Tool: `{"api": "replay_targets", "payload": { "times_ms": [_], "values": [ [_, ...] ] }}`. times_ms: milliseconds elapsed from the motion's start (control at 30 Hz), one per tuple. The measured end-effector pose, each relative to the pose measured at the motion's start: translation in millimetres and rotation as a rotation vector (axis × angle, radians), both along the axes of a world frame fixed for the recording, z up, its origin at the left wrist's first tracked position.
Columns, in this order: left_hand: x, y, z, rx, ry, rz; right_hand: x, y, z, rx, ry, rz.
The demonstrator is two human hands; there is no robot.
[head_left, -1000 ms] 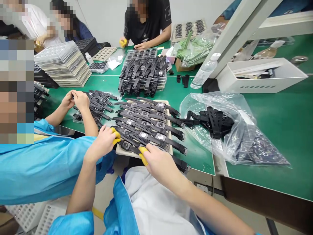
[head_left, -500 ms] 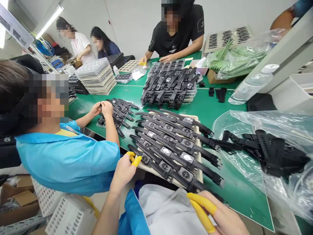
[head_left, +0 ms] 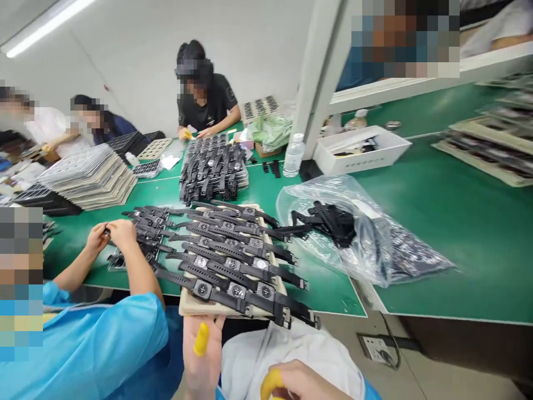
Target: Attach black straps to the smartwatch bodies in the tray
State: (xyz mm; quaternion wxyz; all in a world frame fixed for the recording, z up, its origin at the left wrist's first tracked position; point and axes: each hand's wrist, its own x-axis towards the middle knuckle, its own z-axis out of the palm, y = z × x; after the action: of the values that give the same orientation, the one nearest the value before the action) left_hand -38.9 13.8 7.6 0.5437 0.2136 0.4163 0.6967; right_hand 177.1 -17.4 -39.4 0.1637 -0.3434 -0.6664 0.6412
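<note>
My left hand (head_left: 203, 347) is palm up at the front edge of a cream tray (head_left: 187, 303), its fingers running out of sight beneath it. A yellow finger cot covers one digit, and the hand looks flat and open. Over the lap, partly cut off by the frame's bottom, my right hand (head_left: 306, 380) has loosely curved fingers with yellow cots; I see nothing in it. Rows of smartwatches (head_left: 202, 289) with black straps lie on the tray, backs up, with straps overhanging the edges.
A co-worker's hands (head_left: 110, 236) work over more watches at left. Behind stand a stack of watch-laden trays (head_left: 214, 172) and a pile of empty-looking trays (head_left: 95, 178). To the right are a bag of black straps (head_left: 333, 222), a bottle (head_left: 294, 155) and a white box (head_left: 362, 150).
The view has turned right. My left hand has gone from the tray's left corner to palm up under its front edge. My right hand's fingers are more curved.
</note>
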Motion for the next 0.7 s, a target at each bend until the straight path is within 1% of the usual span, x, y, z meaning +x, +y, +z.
{"api": "replay_targets", "payload": {
  "times_ms": [100,200,333,500,600,700],
  "values": [
    [12.5,7.1,-10.9,-0.009,-0.070,-0.036,-5.9,6.1,-9.2,-0.199,0.064,-0.042],
    [20.2,18.4,-19.5,-0.036,-0.144,-0.081,-3.9,11.1,-17.6,-0.316,0.161,-0.119],
    [27.8,29.7,-22.5,-0.055,-0.141,-0.011,4.4,11.8,-27.4,-0.316,0.171,-0.196],
    [34.8,34.9,-15.0,-0.015,-0.159,0.065,11.5,8.2,-34.9,-0.339,0.171,-0.234],
    [39.0,40.3,-11.9,-0.061,-0.153,0.099,12.7,7.4,-35.2,-0.340,0.164,-0.229],
    [38.3,46.5,-12.5,-0.141,-0.130,0.135,13.7,8.5,-32.3,-0.330,0.157,-0.227]
  ]
}}
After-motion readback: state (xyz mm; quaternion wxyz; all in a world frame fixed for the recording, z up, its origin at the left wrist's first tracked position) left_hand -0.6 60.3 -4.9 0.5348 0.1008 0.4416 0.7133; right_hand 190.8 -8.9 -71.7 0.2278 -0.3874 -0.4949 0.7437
